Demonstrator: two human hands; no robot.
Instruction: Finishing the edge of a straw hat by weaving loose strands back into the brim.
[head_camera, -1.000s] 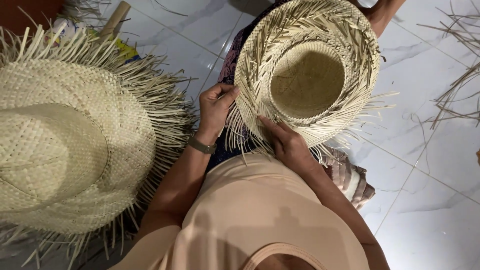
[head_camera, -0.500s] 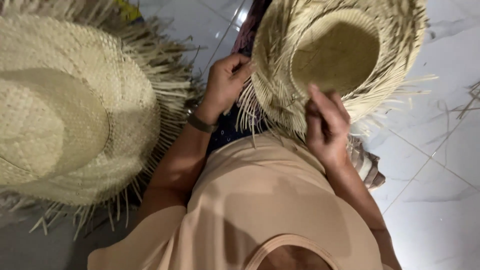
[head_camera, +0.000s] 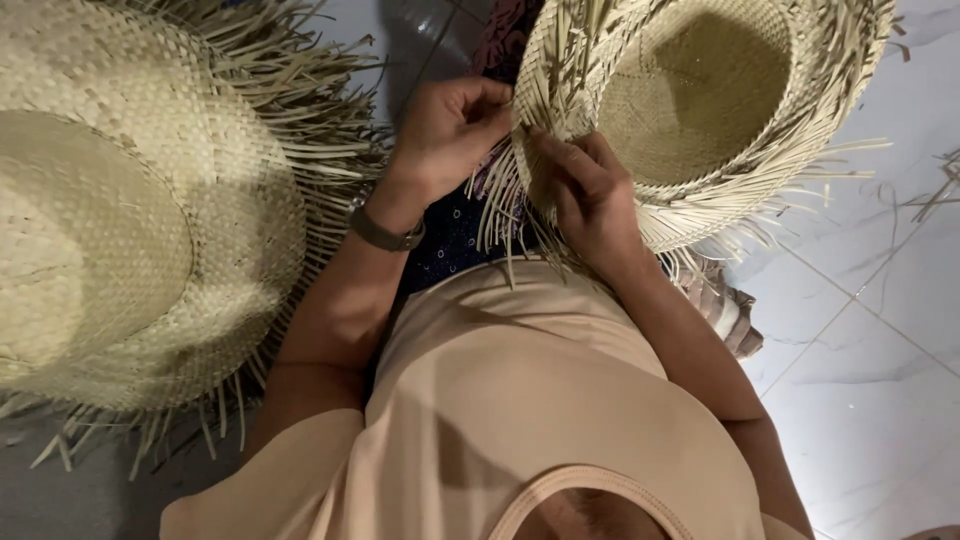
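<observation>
An unfinished straw hat (head_camera: 720, 110) lies upside down on my lap, its hollow crown facing up and loose straw ends fringing the brim. My left hand (head_camera: 450, 130) pinches the near-left edge of the brim, fingers curled around the straw strands. My right hand (head_camera: 585, 190) rests just beside it on the same edge, fingers closed on the loose strands. A dark band sits on my left wrist (head_camera: 385, 232).
A second, larger woven straw hat (head_camera: 130, 220) with a ragged fringe lies crown up on the floor to my left. White marbled floor tiles (head_camera: 870, 380) spread to the right, with a few loose straw strips (head_camera: 935, 190) and a striped cloth (head_camera: 725, 315) near my leg.
The view has dropped closer to the hat. My right hand has moved left along the brim, joining my left hand at the near-left edge.
</observation>
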